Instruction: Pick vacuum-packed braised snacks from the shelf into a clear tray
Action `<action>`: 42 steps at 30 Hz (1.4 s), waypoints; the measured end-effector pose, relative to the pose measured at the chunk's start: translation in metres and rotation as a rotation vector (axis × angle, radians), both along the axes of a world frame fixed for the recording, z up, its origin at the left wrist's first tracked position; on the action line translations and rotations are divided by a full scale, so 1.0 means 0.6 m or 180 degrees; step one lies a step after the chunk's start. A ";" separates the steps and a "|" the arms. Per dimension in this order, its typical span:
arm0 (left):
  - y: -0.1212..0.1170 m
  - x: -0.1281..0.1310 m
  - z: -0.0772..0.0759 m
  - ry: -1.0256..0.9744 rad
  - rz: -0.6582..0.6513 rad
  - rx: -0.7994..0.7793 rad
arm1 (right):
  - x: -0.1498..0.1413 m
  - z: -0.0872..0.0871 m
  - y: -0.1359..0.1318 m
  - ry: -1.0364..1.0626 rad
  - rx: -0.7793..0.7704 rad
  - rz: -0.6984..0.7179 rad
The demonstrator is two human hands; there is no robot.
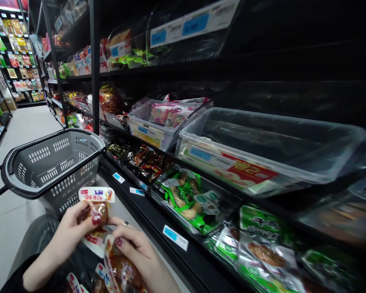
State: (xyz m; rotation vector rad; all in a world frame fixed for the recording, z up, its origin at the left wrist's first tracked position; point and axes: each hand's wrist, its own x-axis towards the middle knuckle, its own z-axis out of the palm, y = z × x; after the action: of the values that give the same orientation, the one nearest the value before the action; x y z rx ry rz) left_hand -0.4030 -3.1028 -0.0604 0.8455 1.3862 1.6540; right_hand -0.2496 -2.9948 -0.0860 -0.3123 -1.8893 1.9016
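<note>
left hand [75, 228] fingers pinch upright snack packet [96, 205] | right hand [140, 254] fingers closed on second packet [122, 270], low, just beside first | grey basket [53, 162] above-left of the hands, near | shelf bins [262, 150] to the right

This is a shop that sells snacks. Long black shelves [158, 69] run down the aisle, full of bright snack packets [186, 199] in clear plastic bins [262, 162]. Blue price tags [175, 237] stick to the shelf edges. A grey shopping basket [53, 165] sits close by.
</note>
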 end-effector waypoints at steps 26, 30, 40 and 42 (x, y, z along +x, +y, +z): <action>-0.026 0.027 -0.020 -0.1669 -0.0400 0.0334 | 0.005 0.010 0.012 0.0145 -0.1730 -0.1208; -0.020 0.032 -0.022 -0.1314 0.0028 0.0125 | 0.006 0.009 0.014 0.0179 -0.1677 -0.1288; -0.039 0.007 -0.025 0.4323 0.1403 0.0558 | 0.006 0.010 0.020 0.0192 -0.1819 -0.1315; -0.044 -0.002 -0.026 0.5092 0.1612 0.0840 | 0.008 0.010 0.021 0.0175 -0.1837 -0.1289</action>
State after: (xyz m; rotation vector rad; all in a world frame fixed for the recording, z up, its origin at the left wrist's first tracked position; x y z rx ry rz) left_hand -0.4040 -3.1293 -0.0763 2.4056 2.5499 1.3832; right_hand -0.2449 -2.9823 -0.0799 -0.7457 -1.0945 2.0867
